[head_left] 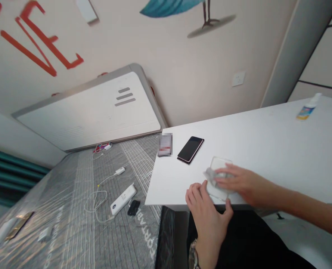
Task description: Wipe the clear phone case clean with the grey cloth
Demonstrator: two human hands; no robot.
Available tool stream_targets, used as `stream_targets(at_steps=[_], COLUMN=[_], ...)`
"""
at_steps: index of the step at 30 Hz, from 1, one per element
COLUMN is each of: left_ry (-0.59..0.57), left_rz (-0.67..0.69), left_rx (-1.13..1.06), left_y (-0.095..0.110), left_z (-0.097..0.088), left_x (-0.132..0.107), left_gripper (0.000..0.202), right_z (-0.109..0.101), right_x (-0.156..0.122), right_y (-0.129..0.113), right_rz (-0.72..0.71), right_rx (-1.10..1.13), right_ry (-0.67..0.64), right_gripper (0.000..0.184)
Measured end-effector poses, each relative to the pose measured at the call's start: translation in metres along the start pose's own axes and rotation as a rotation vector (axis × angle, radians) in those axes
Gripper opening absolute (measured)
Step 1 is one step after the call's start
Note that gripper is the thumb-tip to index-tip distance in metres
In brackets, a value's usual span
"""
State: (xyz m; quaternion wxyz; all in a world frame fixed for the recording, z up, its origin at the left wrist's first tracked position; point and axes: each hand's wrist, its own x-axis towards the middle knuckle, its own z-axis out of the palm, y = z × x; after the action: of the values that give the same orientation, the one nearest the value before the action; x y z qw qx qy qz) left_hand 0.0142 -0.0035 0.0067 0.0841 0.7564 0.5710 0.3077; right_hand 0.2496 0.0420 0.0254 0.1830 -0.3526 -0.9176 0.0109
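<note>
At the near edge of the white table (266, 149), a person's left hand (206, 211) grasps a translucent slab (216, 192); the right hand (247, 184) clutches a gray cloth (210, 175) against it.

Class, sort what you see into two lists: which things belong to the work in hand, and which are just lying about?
In the work:
clear case, held by the left hand
grey cloth, in the right hand

Seemingly just lying about:
phone
white gadget

Unclear:
bottle, away from both hands
</note>
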Motion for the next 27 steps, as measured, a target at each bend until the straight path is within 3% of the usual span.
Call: stream_targets(at_steps=[2, 5, 9, 13, 16, 19, 21, 24, 25, 27], left_ry=[0.002, -0.009, -0.005, -0.012, -0.014, -0.001, 0.012, 0.041, 0.044, 0.042], left_rz=[0.001, -0.003, -0.002, 0.0, 0.011, 0.015, 0.02, 0.056, 0.061, 0.055], left_rx=[0.002, -0.006, -0.002, -0.007, -0.019, -0.005, 0.017, 0.043, 0.049, 0.056], left_y=[0.0, -0.001, -0.003, -0.004, -0.004, -0.005, -0.006, -0.008, -0.008, -0.007], left_z=[0.0, 0.0, 0.002, 0.002, 0.002, 0.003, 0.005, 0.007, 0.007, 0.007], left_x=[0.0, 0.0, 0.001, 0.002, 0.001, -0.001, -0.002, -0.002, -0.002, -0.002], left_gripper=[0.064, 0.063, 0.065, 0.064, 0.07, 0.067, 0.064, 0.064, 0.064, 0.064], right_z=[0.0, -0.002, -0.001, 0.005, 0.009, 0.011, 0.011, 0.01, 0.009, 0.006], right_x=[-0.001, 0.0, 0.004, 0.007, 0.006, 0.004, 0.004, 0.006, 0.008, 0.01], right_y=[-0.009, -0.019, -0.022, -0.018, -0.016, -0.012, -0.01, -0.007, -0.005, 0.001], right_rz=[-0.035, 0.099, -0.017, 0.083, -0.036, 0.02, 0.052, -0.092, -0.123, -0.052], right_rx=[0.01, -0.076, -0.007, -0.094, -0.018, -0.063, -0.062, 0.04, 0.043, -0.026], right_ry=[-0.074, -0.011, -0.091, 0.01, -0.043, 0.005, 0.032, -0.062, -0.071, -0.028], right_gripper=[0.073, 0.067, 0.08, 0.087, 0.099, 0.084, 0.087, 0.097, 0.093, 0.08])
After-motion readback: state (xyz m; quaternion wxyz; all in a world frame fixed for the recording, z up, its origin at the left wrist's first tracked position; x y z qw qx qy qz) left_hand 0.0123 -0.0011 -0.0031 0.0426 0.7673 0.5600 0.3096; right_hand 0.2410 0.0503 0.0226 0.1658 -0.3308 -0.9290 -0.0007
